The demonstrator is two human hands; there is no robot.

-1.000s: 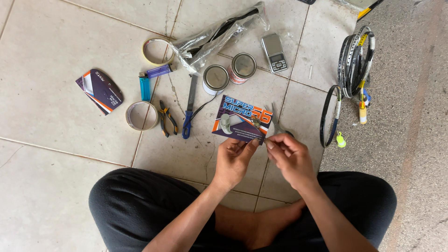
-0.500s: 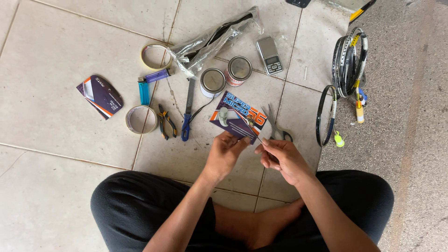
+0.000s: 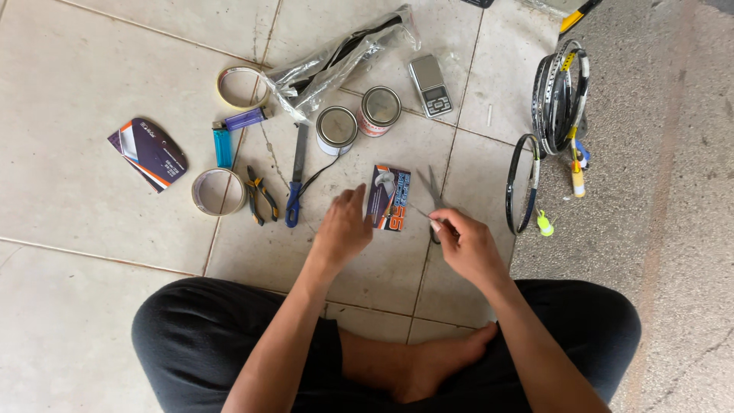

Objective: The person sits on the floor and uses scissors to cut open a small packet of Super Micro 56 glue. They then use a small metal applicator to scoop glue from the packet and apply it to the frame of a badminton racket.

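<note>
I sit cross-legged on a tiled floor. My left hand (image 3: 340, 229) hovers with its fingers apart, the fingertips at the left edge of a small printed string packet (image 3: 388, 197) that lies flat on the tile. My right hand (image 3: 468, 246) is closed at the handles of a pair of scissors (image 3: 430, 188), whose blades are spread and point away from me, just right of the packet. A thin strand seems to run from the packet to my right fingertips.
Two tape rolls (image 3: 218, 191), a blue lighter (image 3: 222, 147), pliers (image 3: 261, 195), a blue-handled tool (image 3: 294, 187), two tins (image 3: 336, 130), a pocket scale (image 3: 430, 85), a crumpled plastic sleeve (image 3: 336, 57) and a dark packet (image 3: 147, 154) lie ahead. Racket frames (image 3: 558, 99) lie at the right.
The packet, held up between both hands before, now lies on the floor turned upright. My left hand has let go of it. Both hands sit lower and further apart.
</note>
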